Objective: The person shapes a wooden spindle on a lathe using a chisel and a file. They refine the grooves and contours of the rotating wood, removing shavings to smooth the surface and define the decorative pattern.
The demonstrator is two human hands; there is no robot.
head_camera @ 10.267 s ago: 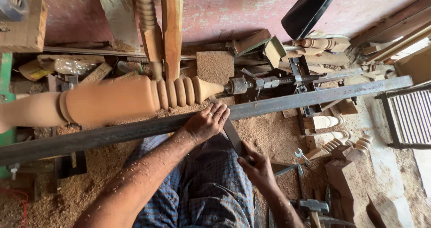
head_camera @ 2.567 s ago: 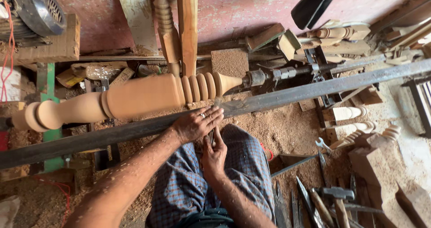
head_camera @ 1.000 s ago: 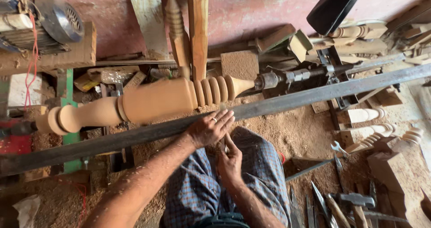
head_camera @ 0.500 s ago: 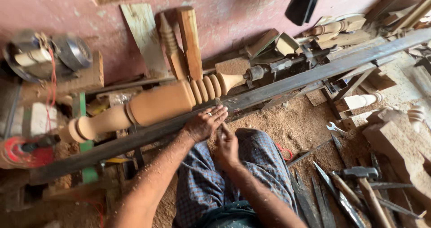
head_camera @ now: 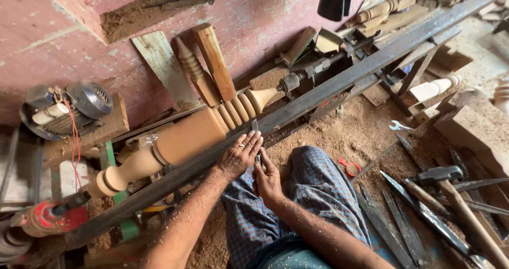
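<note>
The chisel (head_camera: 255, 128) lies across the long steel bar (head_camera: 297, 107), its tip at the rings of the turned wooden post (head_camera: 185, 136) on the lathe. My left hand (head_camera: 239, 156) lies flat over it, fingers pressed together, hiding most of the blade. My right hand (head_camera: 268, 178) grips the handle below; that grip is mostly hidden. Sawdust (head_camera: 344, 136) covers the floor; a hammer (head_camera: 450, 187) lies right.

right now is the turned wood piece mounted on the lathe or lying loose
Mounted: the turned wood piece lies horizontal, its tapered tip meeting the lathe centre.
</note>
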